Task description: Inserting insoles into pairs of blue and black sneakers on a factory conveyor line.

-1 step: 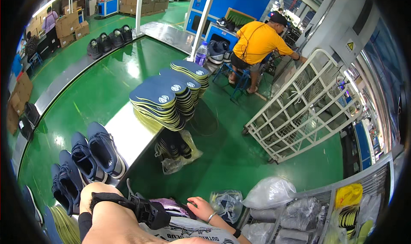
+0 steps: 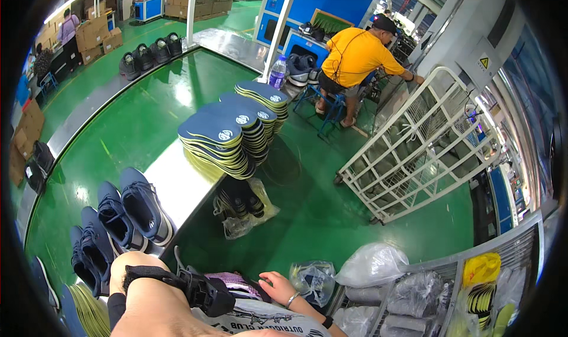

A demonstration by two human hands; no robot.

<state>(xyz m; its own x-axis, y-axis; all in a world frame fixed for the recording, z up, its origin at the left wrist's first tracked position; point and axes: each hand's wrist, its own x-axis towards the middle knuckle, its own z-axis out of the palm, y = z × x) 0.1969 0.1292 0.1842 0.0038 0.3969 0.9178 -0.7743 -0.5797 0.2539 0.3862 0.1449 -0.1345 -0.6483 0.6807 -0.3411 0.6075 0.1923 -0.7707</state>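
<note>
My right hand [image 2: 278, 287], with a silver bracelet at the wrist, is low in the middle beside my light printed shirt [image 2: 272, 320]. Its fingers are apart and I see nothing in them. A bent bare left limb [image 2: 145, 278] comes up at the lower left with a black strap and device [image 2: 210, 295] on it; my left hand does not show. Near it, several navy sneakers [image 2: 145, 207] stand in a row on the bench [image 2: 177, 174]. Stacks of navy insoles with yellow-green edges [image 2: 216, 127] lie farther along the bench. More insoles [image 2: 89, 310] fill the lower left corner.
A white wire cart [image 2: 414, 159] with dark bundles stands at right, near a person in a yellow shirt [image 2: 358, 59] on a blue stool. A rack [image 2: 390, 289] with plastic-wrapped goods is at lower right. A clear bag [image 2: 242, 221] of insoles sits under the bench's edge.
</note>
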